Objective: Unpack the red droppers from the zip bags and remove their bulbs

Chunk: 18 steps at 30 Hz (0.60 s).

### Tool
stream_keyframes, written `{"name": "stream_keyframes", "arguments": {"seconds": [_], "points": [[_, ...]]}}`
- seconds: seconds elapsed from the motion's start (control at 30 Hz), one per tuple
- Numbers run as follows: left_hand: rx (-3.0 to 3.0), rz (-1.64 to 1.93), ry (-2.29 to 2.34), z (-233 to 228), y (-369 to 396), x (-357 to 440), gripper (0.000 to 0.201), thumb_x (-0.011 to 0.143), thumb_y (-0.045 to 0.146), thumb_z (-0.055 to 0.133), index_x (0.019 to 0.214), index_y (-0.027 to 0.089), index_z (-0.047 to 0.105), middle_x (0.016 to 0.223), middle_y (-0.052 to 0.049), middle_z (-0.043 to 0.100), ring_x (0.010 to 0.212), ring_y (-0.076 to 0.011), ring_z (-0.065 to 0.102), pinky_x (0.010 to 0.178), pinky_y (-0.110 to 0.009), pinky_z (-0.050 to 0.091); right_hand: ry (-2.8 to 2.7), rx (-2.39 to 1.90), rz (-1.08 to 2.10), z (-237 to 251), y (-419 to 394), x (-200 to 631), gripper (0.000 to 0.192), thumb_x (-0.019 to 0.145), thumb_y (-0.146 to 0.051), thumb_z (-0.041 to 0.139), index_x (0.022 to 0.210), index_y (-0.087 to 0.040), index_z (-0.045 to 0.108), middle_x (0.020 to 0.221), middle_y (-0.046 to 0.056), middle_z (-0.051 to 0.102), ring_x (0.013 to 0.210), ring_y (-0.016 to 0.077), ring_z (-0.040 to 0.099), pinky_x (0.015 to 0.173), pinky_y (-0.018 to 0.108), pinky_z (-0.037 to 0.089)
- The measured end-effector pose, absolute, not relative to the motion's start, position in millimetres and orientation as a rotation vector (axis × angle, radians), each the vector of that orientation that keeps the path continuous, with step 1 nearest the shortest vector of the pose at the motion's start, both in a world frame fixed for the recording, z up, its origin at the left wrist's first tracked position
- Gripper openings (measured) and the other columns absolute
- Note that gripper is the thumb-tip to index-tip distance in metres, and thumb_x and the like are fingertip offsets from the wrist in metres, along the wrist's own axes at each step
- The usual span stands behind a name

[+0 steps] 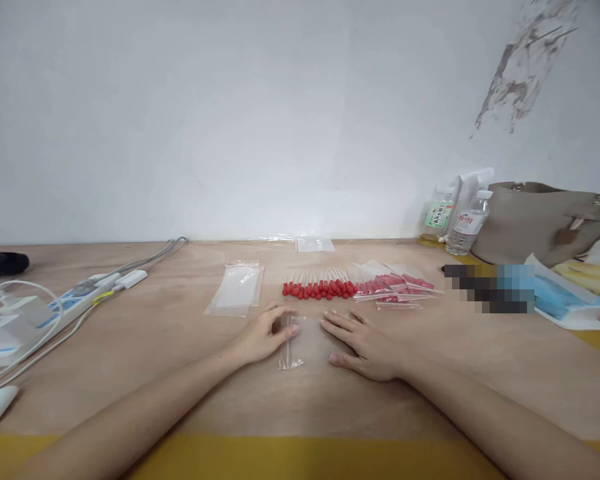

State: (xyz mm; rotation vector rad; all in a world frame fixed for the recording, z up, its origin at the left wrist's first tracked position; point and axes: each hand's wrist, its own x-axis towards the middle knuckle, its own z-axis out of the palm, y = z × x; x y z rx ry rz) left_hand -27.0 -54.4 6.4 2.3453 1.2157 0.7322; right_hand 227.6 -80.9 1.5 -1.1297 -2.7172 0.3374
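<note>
Rests the left hand (270, 337) at the left edge of a clear zip bag (300, 347) lying flat on the near middle of the surface (245, 407), with the thumb on the plastic and the grip apart. Lays the right hand (365, 343) palm down at the bag's right side, with the grip spread wide. Just beyond, shows a row of red-tipped sticks (320, 288), red ends near; to their right, overlapping filled bags (397, 287); to their left, stacked clear bags (240, 290). Includes two bottles (465, 230) at far right.
</note>
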Motion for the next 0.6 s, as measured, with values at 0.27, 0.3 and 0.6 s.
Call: {"name": "stream_keyframes", "arguments": {"seconds": [0.27,0.3,0.6], "points": [[2.118,0.564,1.284,15,-30,-36,0.033,0.067,0.047,0.058,0.069,0.015,0.056,0.057,0.004,0.048,0.056,-0.0119,0.046,0.050,-0.020,0.033,-2.258,-1.094,-0.133,-1,-69,241,0.029,0.083,-0.038,0.045,0.103,-0.022,0.059,0.105,0.008,0.059,0.098,0.0197,0.051,0.086,0.039,0.033],[2.110,0.691,1.363,18,-26,-45,0.032,0.070,0.048,0.054,0.070,0.015,0.056,0.059,0.003,0.050,0.057,-0.0127,0.048,0.051,-0.021,0.034,-2.185,-1.121,-0.184,-1,-65,247,0.026,0.082,-0.037,0.047,0.099,-0.022,0.061,0.102,0.007,0.060,0.095,0.0196,0.051,0.085,0.038,0.034],[1.964,0.767,2.444,21,7,-130,0.060,0.071,0.041,0.052,0.121,0.011,0.039,0.098,-0.016,0.059,0.093,-0.0323,0.054,0.078,-0.045,0.039,-1.659,-1.656,-0.203,6,-29,304,0.030,0.078,-0.042,0.047,0.086,-0.021,0.066,0.089,0.007,0.062,0.088,0.0222,0.053,0.078,0.036,0.034]]}}
